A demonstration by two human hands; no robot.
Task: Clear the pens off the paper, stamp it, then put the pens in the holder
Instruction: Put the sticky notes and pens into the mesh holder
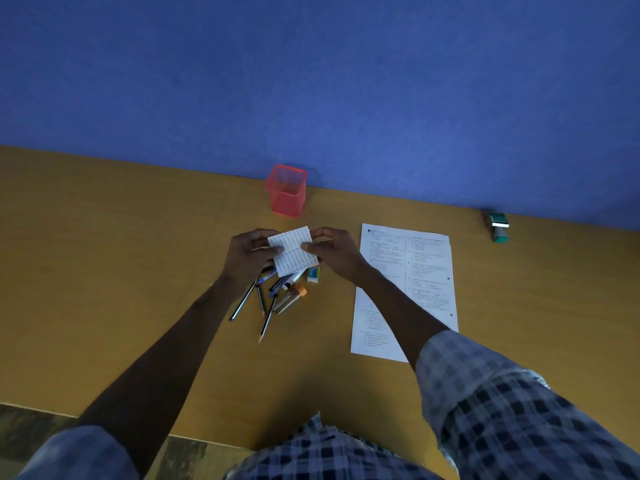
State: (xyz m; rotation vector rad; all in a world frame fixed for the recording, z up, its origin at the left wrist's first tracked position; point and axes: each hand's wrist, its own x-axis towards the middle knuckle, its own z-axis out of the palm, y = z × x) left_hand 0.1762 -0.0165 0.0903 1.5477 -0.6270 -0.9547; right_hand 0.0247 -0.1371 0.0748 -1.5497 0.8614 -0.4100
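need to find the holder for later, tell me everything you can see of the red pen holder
The red pen holder is a square cup that looks like wire mesh, see-through enough that the desk shows through its walls. It stands upright with its open top up, and looks empty. It sits on the wooden desk right by the blue wall, beyond both hands and the pile of pens. Nothing touches it but the desk.

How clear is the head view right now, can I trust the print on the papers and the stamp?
Head view: dim, bluish and soft overall; print on the large sheet and on the small paper between left hand and right hand is illegible; stamp is blurred; wide-angle bend tilts the desk edge.
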